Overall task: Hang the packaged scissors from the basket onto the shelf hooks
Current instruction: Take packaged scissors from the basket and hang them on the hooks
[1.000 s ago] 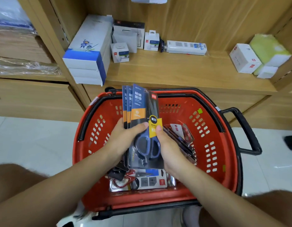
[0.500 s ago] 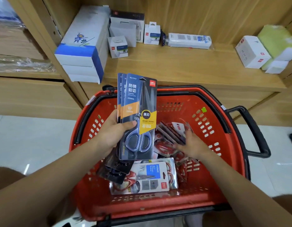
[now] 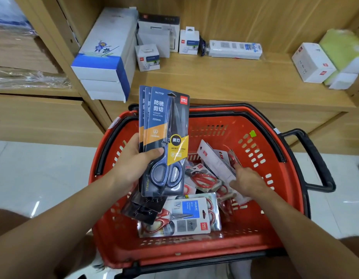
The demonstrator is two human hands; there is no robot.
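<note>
My left hand (image 3: 134, 160) grips a fanned stack of three dark-blue scissor packs (image 3: 164, 127), held upright above the left half of the red basket (image 3: 194, 252). My right hand (image 3: 247, 181) reaches down into the basket on the right and its fingers touch the upright red-handled scissor packs (image 3: 216, 158) leaning there. More red-handled packs (image 3: 186, 216) lie flat on the basket floor, and black packs (image 3: 142, 208) lie under my left wrist. No hooks are in view.
The basket has a black rim and a black handle (image 3: 317, 162) sticking out right. Behind it runs a wooden shelf (image 3: 225, 81) with a stack of blue-and-white boxes (image 3: 106, 63) at left, small white boxes at the back, and white and green boxes (image 3: 333, 59) at right. Pale tiled floor lies on both sides.
My right hand let go of the blue packs and dropped into the right side of the basket. My left hand lifted the blue packs a little higher.
</note>
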